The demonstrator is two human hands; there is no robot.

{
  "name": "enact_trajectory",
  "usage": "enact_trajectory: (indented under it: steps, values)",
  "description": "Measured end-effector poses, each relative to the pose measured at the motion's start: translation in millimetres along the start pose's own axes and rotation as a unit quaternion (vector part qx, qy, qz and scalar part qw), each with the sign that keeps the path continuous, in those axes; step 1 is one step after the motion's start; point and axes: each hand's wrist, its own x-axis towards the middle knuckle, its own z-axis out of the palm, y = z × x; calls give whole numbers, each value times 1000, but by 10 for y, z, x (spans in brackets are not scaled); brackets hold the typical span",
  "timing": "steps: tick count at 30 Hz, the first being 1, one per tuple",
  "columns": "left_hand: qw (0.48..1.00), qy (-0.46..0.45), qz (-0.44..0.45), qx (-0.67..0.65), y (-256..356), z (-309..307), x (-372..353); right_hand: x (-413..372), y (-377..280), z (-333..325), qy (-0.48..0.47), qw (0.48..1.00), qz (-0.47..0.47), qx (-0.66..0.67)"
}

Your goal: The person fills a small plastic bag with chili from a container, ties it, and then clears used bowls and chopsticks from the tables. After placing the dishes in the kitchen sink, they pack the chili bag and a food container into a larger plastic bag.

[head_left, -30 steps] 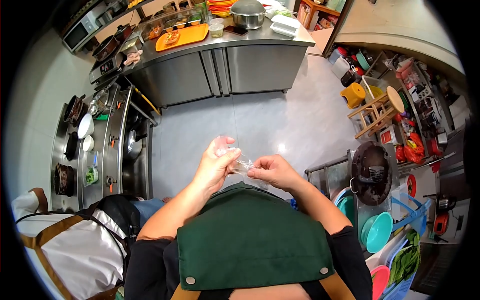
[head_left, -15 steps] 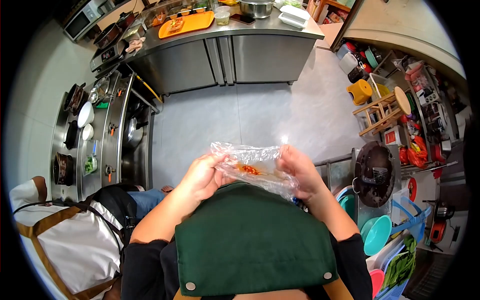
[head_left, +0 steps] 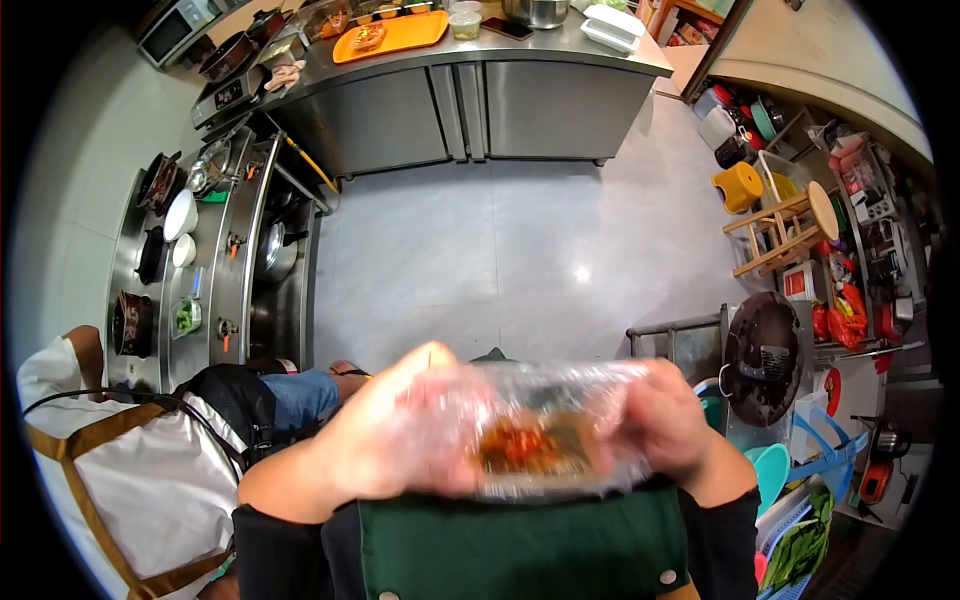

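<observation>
A clear plastic bag (head_left: 545, 382) is stretched between my hands, held up close to the camera above the green apron (head_left: 520, 545). Red and orange food in brownish liquid (head_left: 525, 445) shows through its middle. My left hand (head_left: 385, 430) grips the bag's left side, partly seen through the film and blurred. On the opposite side, my right hand (head_left: 668, 418) has its fingers closed on the plastic near the upper corner.
A steel counter (head_left: 560, 110) ahead carries an orange tray (head_left: 392, 38) and white boxes (head_left: 612, 28). To the left are a stove (head_left: 222, 270) and a person in white (head_left: 165, 480). At right stand a wok (head_left: 762, 350), a wooden stool (head_left: 790, 230) and a teal basin (head_left: 768, 470).
Both hands have raised the plastic bag closer to the camera, so it looks larger and its contents face me more. The view has shifted slightly.
</observation>
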Motion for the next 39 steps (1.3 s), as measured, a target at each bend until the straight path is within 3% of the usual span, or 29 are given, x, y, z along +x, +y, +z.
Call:
enact_trajectory:
  steps: [2, 3, 4, 5, 6, 7, 8, 9, 10, 12, 14, 18, 20, 23, 25, 29, 32, 34, 36, 38, 39]
  values:
    - [980, -177, 52, -73, 143, 105, -126, -94, -39, 176, -54, 996, -54, 41]
    - [971, -189, 104, -99, 111, 142, -166, -119, -77, 194, -109, 991, -72, 38]
    - [959, -200, 156, -124, 77, 207, -183, -49, -72, 265, -171, 972, -154, 37]
    - [967, -149, 135, -158, 193, 407, -229, 39, 8, 348, -197, 945, -242, 97]
    - [801, -138, 246, -527, -111, 721, -188, 94, 75, 399, -220, 906, -326, 157]
    - [851, -200, 235, -426, -158, 525, -198, 83, 12, 427, -220, 905, -326, 160]
    - [886, -258, 219, -318, -57, 384, -164, 65, -126, 471, -231, 929, -235, 169]
    - [886, -258, 219, -317, -39, 375, -159, 52, -208, 484, -240, 944, -141, 176]
    - [881, -280, 212, -317, -25, 372, -160, 49, -204, 451, -241, 944, -141, 177]
    - [875, -303, 204, -318, -70, 415, -173, 46, -173, 387, -334, 919, -192, 80]
    - [859, -251, 309, -323, -177, 541, -185, 37, -173, 416, -323, 924, -195, 68]
    - [866, -310, 312, -238, 25, 299, -176, 24, -168, 466, -317, 923, -209, 59]
    - [885, -254, 335, -202, -139, 291, -230, 0, -135, 457, -304, 926, -215, 55]
    - [865, -318, 321, -221, 14, 314, -169, -21, -88, 416, -341, 909, -229, 72]
    - [862, -328, 317, -221, 44, 325, -152, -43, -116, 469, -305, 922, -230, 68]
    - [857, -357, 294, -226, 78, 341, -130, -52, -153, 443, -342, 909, -234, 51]
    - [860, -354, 284, -234, 55, 344, -107, -72, -178, 392, -324, 916, -229, 51]
    - [871, -340, 271, -228, 42, 366, -72, -48, -164, 237, -396, 891, -207, 79]
    - [891, -309, 250, -219, 60, 403, -43, -132, -153, 196, -356, 907, -204, 95]
    - [924, -247, 214, -200, 89, 435, -18, -181, -140, 170, -220, 939, -237, 115]
    - [944, -198, 188, -184, 108, 466, 1, -182, -216, 171, -214, 950, -214, 69]
